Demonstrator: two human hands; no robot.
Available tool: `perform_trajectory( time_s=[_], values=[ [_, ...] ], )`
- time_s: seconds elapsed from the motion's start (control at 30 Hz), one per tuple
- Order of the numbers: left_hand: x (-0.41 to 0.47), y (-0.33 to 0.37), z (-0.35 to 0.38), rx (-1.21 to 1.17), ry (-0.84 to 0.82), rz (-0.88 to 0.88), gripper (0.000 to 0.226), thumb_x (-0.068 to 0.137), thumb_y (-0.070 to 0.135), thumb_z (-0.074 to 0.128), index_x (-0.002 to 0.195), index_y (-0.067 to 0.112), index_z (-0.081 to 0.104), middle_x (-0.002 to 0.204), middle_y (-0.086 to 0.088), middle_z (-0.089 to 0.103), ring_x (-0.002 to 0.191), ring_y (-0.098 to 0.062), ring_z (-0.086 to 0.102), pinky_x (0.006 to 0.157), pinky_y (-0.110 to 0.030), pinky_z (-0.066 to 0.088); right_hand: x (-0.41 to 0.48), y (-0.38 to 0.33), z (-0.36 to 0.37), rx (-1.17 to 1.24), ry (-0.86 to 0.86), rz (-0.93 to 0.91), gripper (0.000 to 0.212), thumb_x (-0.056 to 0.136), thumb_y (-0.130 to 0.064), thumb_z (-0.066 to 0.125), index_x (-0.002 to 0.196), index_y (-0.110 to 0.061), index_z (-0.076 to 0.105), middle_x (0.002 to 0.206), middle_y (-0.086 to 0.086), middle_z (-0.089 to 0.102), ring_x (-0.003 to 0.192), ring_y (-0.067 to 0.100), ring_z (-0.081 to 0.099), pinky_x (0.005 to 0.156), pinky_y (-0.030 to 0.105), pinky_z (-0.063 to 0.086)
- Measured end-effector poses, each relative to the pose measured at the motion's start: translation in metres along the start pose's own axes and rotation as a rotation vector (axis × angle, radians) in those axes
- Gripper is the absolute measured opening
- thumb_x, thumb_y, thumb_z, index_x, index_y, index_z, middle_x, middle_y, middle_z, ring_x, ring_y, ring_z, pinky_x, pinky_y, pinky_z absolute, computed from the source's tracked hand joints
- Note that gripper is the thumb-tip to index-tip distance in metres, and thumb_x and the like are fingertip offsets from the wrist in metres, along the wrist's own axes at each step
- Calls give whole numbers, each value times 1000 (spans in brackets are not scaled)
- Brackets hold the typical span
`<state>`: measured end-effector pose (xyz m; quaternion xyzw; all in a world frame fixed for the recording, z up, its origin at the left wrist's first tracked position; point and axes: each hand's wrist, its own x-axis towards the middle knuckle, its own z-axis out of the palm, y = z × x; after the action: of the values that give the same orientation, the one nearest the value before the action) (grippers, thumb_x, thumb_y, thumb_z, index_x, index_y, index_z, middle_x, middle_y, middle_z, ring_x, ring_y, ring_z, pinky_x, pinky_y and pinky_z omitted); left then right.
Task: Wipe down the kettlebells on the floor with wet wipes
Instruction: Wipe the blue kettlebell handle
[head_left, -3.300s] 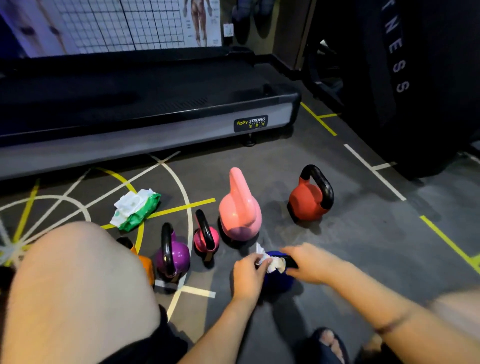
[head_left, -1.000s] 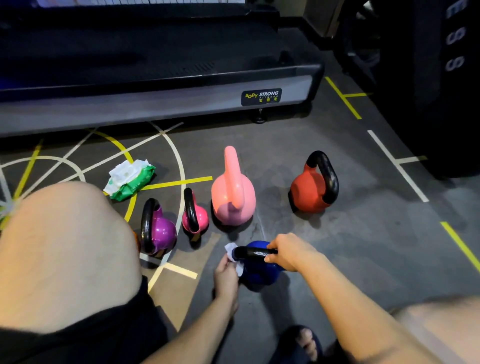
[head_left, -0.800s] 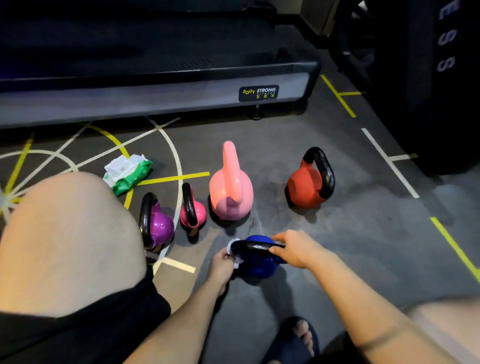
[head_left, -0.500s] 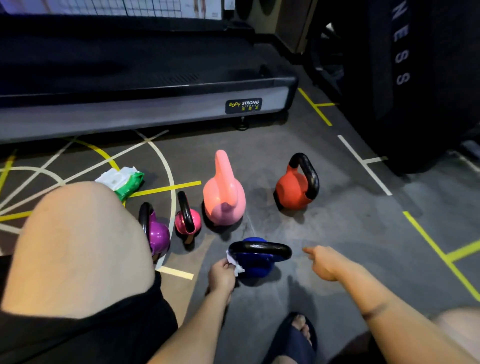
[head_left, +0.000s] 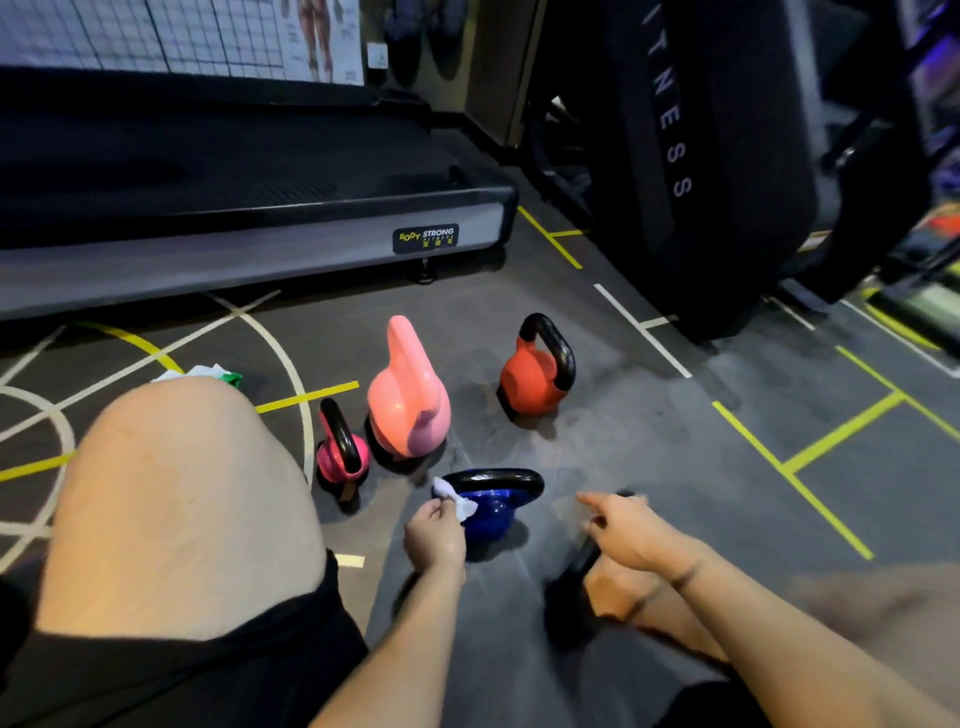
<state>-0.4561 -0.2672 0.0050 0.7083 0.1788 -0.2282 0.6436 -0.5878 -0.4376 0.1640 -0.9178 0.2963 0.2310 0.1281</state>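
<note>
Four kettlebells (head_left: 408, 405) stand on the floor (head_left: 649, 441); the blue kettlebell (head_left: 491, 514), nearest you, has its handle (head_left: 496, 479) running left-right. Your left hand (head_left: 435, 538) pinches the wipe (head_left: 453, 498) at its left end; your right hand (head_left: 631, 530) hovers loose-fingered, holding nothing.

A low black treadmill (head_left: 234, 208) with a grey side rail runs along the far edge of the dark grey floor (head_left: 675, 467), with a small BODY STRONG label (head_left: 425, 238) near its right end and a gridded wall chart (head_left: 182, 36) behind it. Toward the floor's far right corner stands a tall black machine (head_left: 727, 156) with pale lettering down its side. Yellow lines (head_left: 789, 462) and white lines (head_left: 641, 330) cross the floor, and a bare knee (head_left: 176, 493) above black shorts (head_left: 182, 675) fills the near left corner.
</note>
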Motion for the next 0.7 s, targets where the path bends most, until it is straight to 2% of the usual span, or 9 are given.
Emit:
perform_trajectory(
  time_s=[0.1,0.17,0.23,0.3,0.37,0.47,0.53,0.6,0.7],
  values=[
    [-9,9,0,164,-52,113,18,83,28,68,65,24,70,72,2,74,73,-27,71,74,-42,59,11,-15,1,31,-14,-31,54,102,-27,47,154,-23,34,143,10,56,133,29,50,110,32,37],
    [-13,14,-2,258,-75,151,12,85,27,70,76,20,75,77,2,75,77,-25,70,74,-35,57,19,-25,0,70,13,-77,55,102,-27,47,155,-22,32,136,11,62,128,29,53,105,31,38],
    [-20,17,0,380,-76,174,13,89,28,71,84,17,76,83,0,75,83,-24,69,69,-28,47,30,-25,4,116,27,-107,56,102,-28,47,156,-24,31,123,11,68,117,27,59,97,31,42],
    [-24,15,8,357,-79,133,18,91,31,71,77,18,71,74,2,73,70,-19,69,62,-26,43,43,-20,11,142,-15,-85,56,103,-28,47,156,-26,29,119,12,68,113,28,61,94,31,43],
    [-25,8,23,257,-117,61,21,92,30,70,77,16,67,67,-6,73,49,-17,62,51,-25,44,58,-15,18,142,-92,-49,59,103,-28,46,157,-28,24,128,15,64,118,30,59,96,32,44],
    [-24,1,49,73,-156,-37,3,93,4,64,93,4,61,83,-28,70,47,-20,59,45,-26,48,83,-17,25,185,-120,-8,51,102,-22,44,152,-20,34,136,18,58,122,34,57,95,35,46],
    [-21,-2,66,-4,-87,-48,3,92,-3,63,91,0,62,84,-28,70,51,-22,65,54,-32,56,97,-20,29,250,-81,5,43,100,-18,44,143,-14,45,135,19,60,122,36,57,97,36,46],
    [-16,-3,79,4,82,-25,13,89,-3,63,81,6,67,78,-19,73,60,-24,70,69,-40,61,106,-21,33,288,-76,1,51,99,-18,46,150,-17,40,139,17,57,127,34,54,103,36,44],
    [-14,1,86,224,221,45,9,89,2,64,90,1,73,88,-14,73,84,-30,70,83,-39,56,113,-19,32,289,-85,2,47,96,-15,47,143,-19,48,132,16,61,122,34,57,96,35,47]
  ],
)
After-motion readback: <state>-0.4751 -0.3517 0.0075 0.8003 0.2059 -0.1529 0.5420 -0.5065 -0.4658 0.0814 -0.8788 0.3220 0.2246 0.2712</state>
